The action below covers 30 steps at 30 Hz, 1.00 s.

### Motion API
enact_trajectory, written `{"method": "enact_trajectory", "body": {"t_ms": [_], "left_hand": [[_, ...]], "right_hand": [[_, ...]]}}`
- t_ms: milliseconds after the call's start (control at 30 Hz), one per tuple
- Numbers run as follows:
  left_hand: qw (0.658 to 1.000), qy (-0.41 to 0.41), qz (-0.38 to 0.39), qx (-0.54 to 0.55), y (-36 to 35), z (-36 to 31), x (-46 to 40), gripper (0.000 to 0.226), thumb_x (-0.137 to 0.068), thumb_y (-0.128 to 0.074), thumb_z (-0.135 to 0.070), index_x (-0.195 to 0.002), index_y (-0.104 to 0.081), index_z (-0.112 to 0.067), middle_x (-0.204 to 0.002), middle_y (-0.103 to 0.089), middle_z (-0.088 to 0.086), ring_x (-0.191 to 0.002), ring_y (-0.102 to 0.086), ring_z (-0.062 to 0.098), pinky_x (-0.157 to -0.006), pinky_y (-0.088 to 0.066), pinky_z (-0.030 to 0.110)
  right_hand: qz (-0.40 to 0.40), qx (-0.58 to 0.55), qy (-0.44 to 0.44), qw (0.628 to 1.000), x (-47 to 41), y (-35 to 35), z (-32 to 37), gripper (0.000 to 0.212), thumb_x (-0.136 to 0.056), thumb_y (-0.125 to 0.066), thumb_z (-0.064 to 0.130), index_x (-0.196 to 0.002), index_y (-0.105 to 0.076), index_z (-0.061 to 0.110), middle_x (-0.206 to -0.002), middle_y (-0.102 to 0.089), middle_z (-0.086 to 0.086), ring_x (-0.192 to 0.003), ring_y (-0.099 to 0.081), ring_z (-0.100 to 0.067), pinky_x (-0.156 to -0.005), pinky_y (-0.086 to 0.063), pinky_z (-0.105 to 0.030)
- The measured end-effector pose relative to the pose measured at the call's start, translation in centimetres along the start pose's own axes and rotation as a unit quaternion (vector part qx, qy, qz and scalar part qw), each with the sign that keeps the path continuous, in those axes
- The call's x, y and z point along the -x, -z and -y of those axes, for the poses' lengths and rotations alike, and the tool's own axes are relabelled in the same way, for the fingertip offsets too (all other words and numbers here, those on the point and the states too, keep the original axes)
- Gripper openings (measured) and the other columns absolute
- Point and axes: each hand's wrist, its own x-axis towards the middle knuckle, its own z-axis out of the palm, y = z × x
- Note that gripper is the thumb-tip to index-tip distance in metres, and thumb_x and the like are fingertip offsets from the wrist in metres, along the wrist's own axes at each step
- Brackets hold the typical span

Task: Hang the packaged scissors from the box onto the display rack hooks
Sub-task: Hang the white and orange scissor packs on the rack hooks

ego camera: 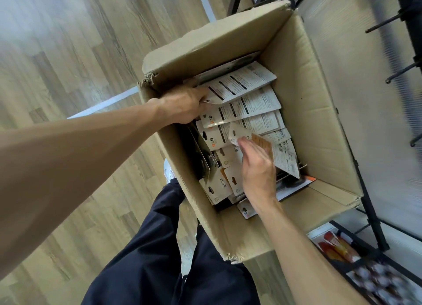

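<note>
Two hands are reaching into one open cardboard box [303, 94] that is sitting on the wood floor [57, 53]. More than ten packaged scissors [251, 103] are lying fanned and overlapping inside it, printed backs up. The left hand [182, 106] is gripping the hang-tab end of the topmost pack [239, 83], thumb on top and the other fingers curled beneath. The right hand [258, 165] is pinching the corner of another pack [238, 133] nearer the middle, lifting it clear of its neighbours. Three black hooks [383, 23] are jutting from the display rack [411, 60] beside the box.
</note>
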Motion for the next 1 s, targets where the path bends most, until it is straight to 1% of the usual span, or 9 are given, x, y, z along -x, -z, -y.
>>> {"method": "enact_trajectory", "body": {"t_ms": [100, 200, 333, 467, 533, 633, 833, 933, 1000], "left_hand": [[0.993, -0.064, -0.064, 0.074, 1.6, -1.5, 2.8, 0.004, -0.097, -0.048, -0.019, -0.097, -0.047, -0.016, -0.108, -0.055, 0.013, -0.088, -0.056, 0.029, -0.075, -0.051, 0.044], [0.984, -0.065, -0.110, 0.124, 4.1, -2.8, 6.1, 0.011, -0.093, -0.046, -0.009, -0.100, -0.048, -0.017, -0.103, -0.057, 0.009, -0.088, -0.056, 0.030, -0.069, -0.050, 0.040], [0.952, -0.018, -0.181, 0.244, 6.5, -4.7, 11.5, 0.020, -0.098, -0.046, -0.003, -0.097, -0.049, -0.022, -0.081, -0.059, -0.002, -0.068, -0.058, 0.014, -0.048, -0.040, 0.015], [0.907, -0.021, -0.286, 0.309, 8.2, -6.0, 17.9, 0.016, -0.093, -0.061, -0.008, -0.098, -0.061, -0.024, -0.075, -0.065, -0.006, -0.066, -0.061, 0.007, -0.060, -0.048, 0.022], [0.895, -0.032, -0.314, 0.315, 8.6, -6.5, 20.7, 0.010, -0.091, -0.066, -0.008, -0.094, -0.068, -0.018, -0.074, -0.064, -0.014, -0.064, -0.058, 0.000, -0.060, -0.046, 0.017], [0.914, -0.070, -0.255, 0.307, 8.6, -7.0, 23.2, 0.008, -0.092, -0.067, -0.011, -0.095, -0.073, -0.016, -0.080, -0.069, -0.009, -0.069, -0.061, 0.000, -0.065, -0.051, 0.024], [0.948, -0.170, -0.142, 0.228, 10.6, -10.1, 23.9, 0.010, -0.094, -0.063, -0.014, -0.092, -0.073, -0.017, -0.076, -0.068, -0.005, -0.074, -0.066, 0.014, -0.063, -0.042, 0.014], [0.942, -0.251, -0.117, 0.189, 12.1, -13.6, 24.2, 0.012, -0.095, -0.065, -0.017, -0.101, -0.075, -0.015, -0.086, -0.072, -0.002, -0.076, -0.068, 0.014, -0.068, -0.051, 0.021], [0.927, -0.322, -0.113, 0.158, 12.7, -16.8, 25.1, 0.010, -0.094, -0.066, -0.015, -0.098, -0.075, -0.015, -0.083, -0.070, -0.006, -0.068, -0.064, 0.006, -0.062, -0.047, 0.011]], "right_hand": [[-0.014, 0.017, -0.006, 1.000, 0.5, 2.2, 0.8, 0.035, -0.093, -0.059, 0.003, -0.126, -0.067, 0.011, -0.120, -0.071, -0.003, -0.113, -0.065, -0.020, -0.106, -0.048, -0.046], [-0.017, 0.012, -0.018, 1.000, 0.6, 6.4, 2.4, 0.030, -0.095, -0.059, 0.001, -0.122, -0.069, 0.009, -0.111, -0.070, -0.003, -0.095, -0.066, -0.019, -0.080, -0.051, -0.022], [-0.046, -0.026, -0.089, 0.995, 1.2, 12.3, 5.0, 0.024, -0.100, -0.055, 0.010, -0.119, -0.070, 0.012, -0.109, -0.069, 0.001, -0.091, -0.066, -0.012, -0.075, -0.053, -0.019], [-0.077, -0.050, -0.157, 0.983, 3.1, 18.1, 9.0, 0.021, -0.103, -0.051, 0.019, -0.115, -0.068, 0.014, -0.099, -0.068, 0.004, -0.079, -0.058, 0.002, -0.059, -0.042, -0.004], [-0.090, -0.060, -0.182, 0.977, 4.7, 20.4, 11.2, 0.021, -0.104, -0.050, 0.020, -0.114, -0.068, 0.015, -0.095, -0.065, 0.006, -0.076, -0.054, 0.007, -0.054, -0.039, -0.003], [-0.131, -0.096, -0.225, 0.961, 7.3, 22.2, 13.6, 0.024, -0.104, -0.050, 0.022, -0.120, -0.068, 0.017, -0.099, -0.067, 0.007, -0.086, -0.062, -0.007, -0.057, -0.040, -0.005], [-0.292, -0.109, -0.271, 0.911, 14.4, 23.3, 16.2, 0.018, -0.100, -0.058, 0.014, -0.110, -0.072, 0.013, -0.093, -0.068, 0.006, -0.073, -0.057, 0.004, -0.062, -0.043, -0.005], [-0.336, -0.100, -0.305, 0.885, 18.0, 24.2, 15.5, 0.017, -0.100, -0.058, 0.018, -0.111, -0.071, 0.016, -0.095, -0.070, 0.008, -0.080, -0.064, -0.008, -0.068, -0.053, -0.023], [-0.369, -0.097, -0.322, 0.867, 21.0, 25.5, 15.2, 0.018, -0.099, -0.059, 0.015, -0.111, -0.071, 0.011, -0.095, -0.071, 0.003, -0.080, -0.062, -0.011, -0.066, -0.048, -0.016]]}}
